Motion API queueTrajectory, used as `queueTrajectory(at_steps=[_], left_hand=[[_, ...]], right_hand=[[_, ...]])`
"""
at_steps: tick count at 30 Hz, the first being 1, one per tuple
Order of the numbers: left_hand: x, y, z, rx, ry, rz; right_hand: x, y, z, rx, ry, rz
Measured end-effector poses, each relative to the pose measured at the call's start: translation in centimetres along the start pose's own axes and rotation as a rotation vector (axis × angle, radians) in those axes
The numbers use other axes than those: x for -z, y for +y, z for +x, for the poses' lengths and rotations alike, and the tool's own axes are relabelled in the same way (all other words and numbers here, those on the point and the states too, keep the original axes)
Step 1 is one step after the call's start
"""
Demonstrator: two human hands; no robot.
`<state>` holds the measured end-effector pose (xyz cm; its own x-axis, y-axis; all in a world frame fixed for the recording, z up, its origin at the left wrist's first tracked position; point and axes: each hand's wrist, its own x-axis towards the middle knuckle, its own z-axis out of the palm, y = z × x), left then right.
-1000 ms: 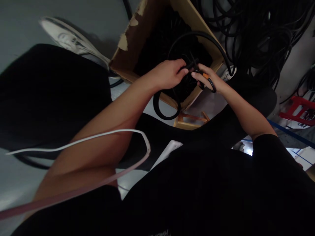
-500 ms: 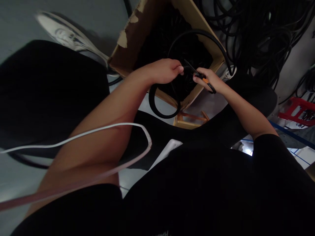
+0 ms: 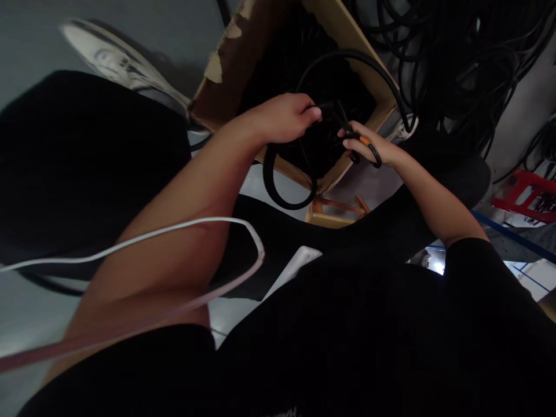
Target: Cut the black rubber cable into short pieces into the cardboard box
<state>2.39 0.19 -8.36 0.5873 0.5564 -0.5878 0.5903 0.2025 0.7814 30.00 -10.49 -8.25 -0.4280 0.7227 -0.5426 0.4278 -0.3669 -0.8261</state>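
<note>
My left hand (image 3: 289, 119) is closed in a pinch on a black hose (image 3: 290, 207), whose short end sticks out past the thumb. The hose hangs in a loop below the hand, and another black curve arches above it. My right hand (image 3: 369, 142) is wrapped round scissors (image 3: 364, 140) with black and orange handles. Their handles are spread, and the dark blades point up, just to the right of the hose end. Both hands are over a cardboard box (image 3: 223, 75) with dark pieces inside, too dim to make out singly.
Coiled black hoses (image 3: 469, 75) lie in a heap at the upper right. A wooden stool (image 3: 332, 220) stands below the box, and a red plastic crate (image 3: 523, 194) is at the right. Across my left forearm, close to the camera, runs a white cable (image 3: 174, 226).
My left hand has risen slightly with the hose. The scissors' blades have turned more upright and their handles have spread apart, farther from the left hand.
</note>
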Motion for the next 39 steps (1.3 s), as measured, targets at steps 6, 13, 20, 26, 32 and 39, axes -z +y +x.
queueTrajectory(at_steps=[6,13,20,26,32,39], left_hand=[[-2.4,0.4,-0.2,-0.091,-0.032,-0.167],[-3.0,1.8,-0.5,-0.086,-0.024,-0.196],[-2.8,1.5,-0.3,-0.069,-0.005,-0.098],[-2.6,1.4,-0.2,-0.039,0.0,-0.074],[-1.9,2.1,-0.6,0.009,-0.039,-0.055],[-1.8,1.9,-0.4,0.069,-0.139,-0.149]], right_hand=[[-1.2,0.8,1.3,0.092,-0.015,0.0],[-0.8,0.2,2.0,0.105,0.048,-0.141],[-0.5,-2.8,1.8,0.052,0.064,-0.208],[-1.4,-3.3,0.8,-0.067,0.07,-0.124],[-1.6,-3.1,0.8,-0.059,0.128,-0.159],[-0.1,-2.6,0.6,-0.053,0.045,-0.279]])
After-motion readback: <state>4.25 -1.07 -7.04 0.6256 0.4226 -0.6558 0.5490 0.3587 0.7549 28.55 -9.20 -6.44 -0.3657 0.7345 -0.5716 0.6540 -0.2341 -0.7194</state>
